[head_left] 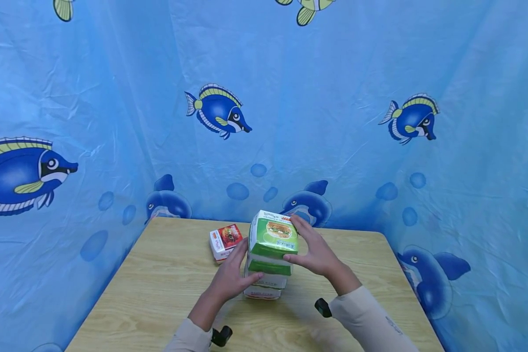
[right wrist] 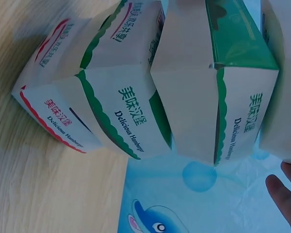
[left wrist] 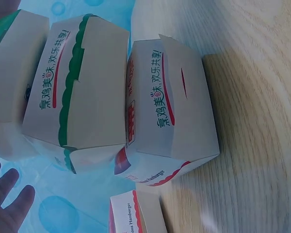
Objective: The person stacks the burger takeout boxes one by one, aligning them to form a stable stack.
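Several hamburger boxes stand in a stack at the middle of the table. The top one is a green hamburger box (head_left: 275,234) with a burger picture, tilted toward me in the head view. My right hand (head_left: 314,252) grips its right side, thumb at the front corner and fingers at the back edge. Beside the stack's left side is my left hand (head_left: 233,276), fingers extended and thumb spread by the lower boxes. Lower down are more green-trimmed boxes (right wrist: 128,111), over a red-trimmed box (left wrist: 169,97) on the tabletop.
A red and white hamburger box (head_left: 226,242) lies on the wooden table (head_left: 158,278), behind and left of the stack. A blue sheet (head_left: 290,146) with printed fish and dolphins hangs around the table's back and sides.
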A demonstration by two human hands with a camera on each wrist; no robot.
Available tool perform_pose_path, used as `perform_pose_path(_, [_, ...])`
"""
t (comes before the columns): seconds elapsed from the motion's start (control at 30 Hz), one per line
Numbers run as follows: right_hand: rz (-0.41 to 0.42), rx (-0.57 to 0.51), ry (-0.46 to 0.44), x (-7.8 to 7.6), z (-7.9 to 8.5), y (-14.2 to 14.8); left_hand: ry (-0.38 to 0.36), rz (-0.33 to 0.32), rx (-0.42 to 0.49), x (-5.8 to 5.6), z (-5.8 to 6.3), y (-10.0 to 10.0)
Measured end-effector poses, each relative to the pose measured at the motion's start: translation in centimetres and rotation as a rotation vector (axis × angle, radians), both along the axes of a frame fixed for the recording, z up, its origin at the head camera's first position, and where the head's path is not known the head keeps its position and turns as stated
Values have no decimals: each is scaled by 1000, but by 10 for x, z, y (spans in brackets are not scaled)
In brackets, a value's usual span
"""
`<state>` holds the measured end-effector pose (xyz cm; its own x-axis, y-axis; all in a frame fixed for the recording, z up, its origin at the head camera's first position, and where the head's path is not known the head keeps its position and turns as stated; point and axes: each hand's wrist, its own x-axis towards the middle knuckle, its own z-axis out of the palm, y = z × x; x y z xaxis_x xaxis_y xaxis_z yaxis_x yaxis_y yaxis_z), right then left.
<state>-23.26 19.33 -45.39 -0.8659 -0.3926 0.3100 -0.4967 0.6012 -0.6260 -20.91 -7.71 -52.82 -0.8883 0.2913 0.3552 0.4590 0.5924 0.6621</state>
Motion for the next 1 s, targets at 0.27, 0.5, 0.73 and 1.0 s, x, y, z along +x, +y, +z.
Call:
perform_pose_path(0.27, [29,5,19,-3,1,-1,-16,-6,15,0,2,0])
perform_pose_path(0.5, [73,9,19,-4,0,-3,-67,31,14,1,3,1])
perform_pose_path(0.73, [96,4,4,-4,1,-6,-96,50,73,1,3,2])
perform_pose_path(1.0, [121,13,-9,-7,1,-8,-59,48,163,1,6,3])
